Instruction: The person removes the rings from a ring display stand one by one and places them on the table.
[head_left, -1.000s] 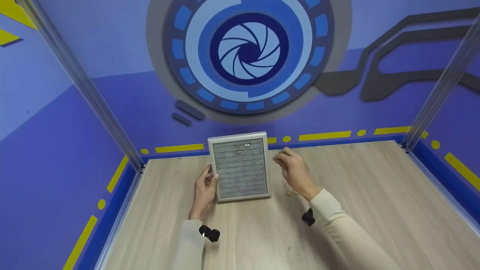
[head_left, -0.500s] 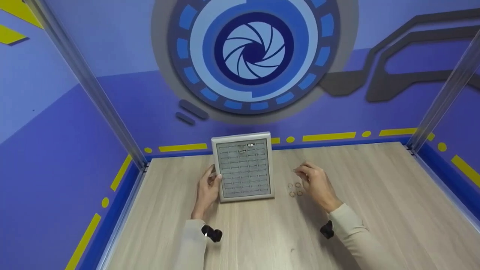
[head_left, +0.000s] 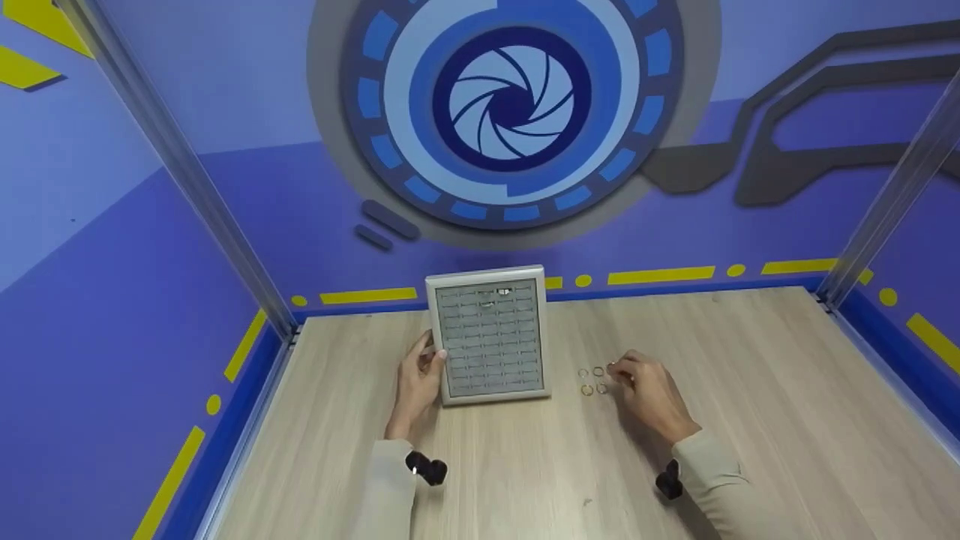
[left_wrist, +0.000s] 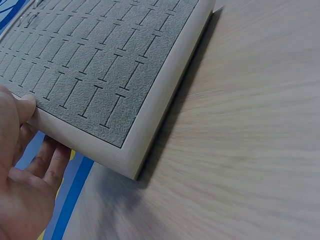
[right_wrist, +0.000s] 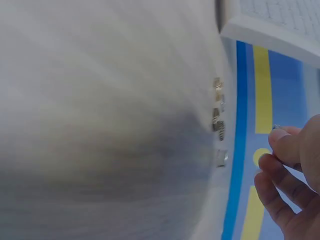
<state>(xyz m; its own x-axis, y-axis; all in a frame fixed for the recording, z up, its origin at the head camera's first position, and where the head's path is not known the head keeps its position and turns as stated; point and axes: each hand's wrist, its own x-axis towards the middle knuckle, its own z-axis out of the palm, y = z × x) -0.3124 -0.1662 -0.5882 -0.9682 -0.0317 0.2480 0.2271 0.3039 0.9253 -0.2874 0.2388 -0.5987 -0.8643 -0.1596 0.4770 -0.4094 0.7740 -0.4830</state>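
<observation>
A ring display board (head_left: 491,337) with a pale frame and a grey slotted pad stands tilted on the table, with a few silver rings (head_left: 504,291) in its upper slots. My left hand (head_left: 417,384) grips its left edge, thumb (left_wrist: 26,107) on the front of the frame and fingers behind. Several loose rings (head_left: 587,390) lie on the table to the right of the board. Beside them is my right hand (head_left: 651,394). In the right wrist view its thumb and forefinger pinch a small shiny ring (right_wrist: 276,127), mostly hidden by the fingertips.
The light wood table (head_left: 495,480) is bounded by blue and purple printed panels (head_left: 315,225) at the back and sides. Metal posts (head_left: 247,262) rise at the back corners. The back panel is close behind the board.
My right hand has moved from beside the board, right and down toward the loose rings, still pinching. My left hand and the board stay in place; the head view has shifted slightly.
</observation>
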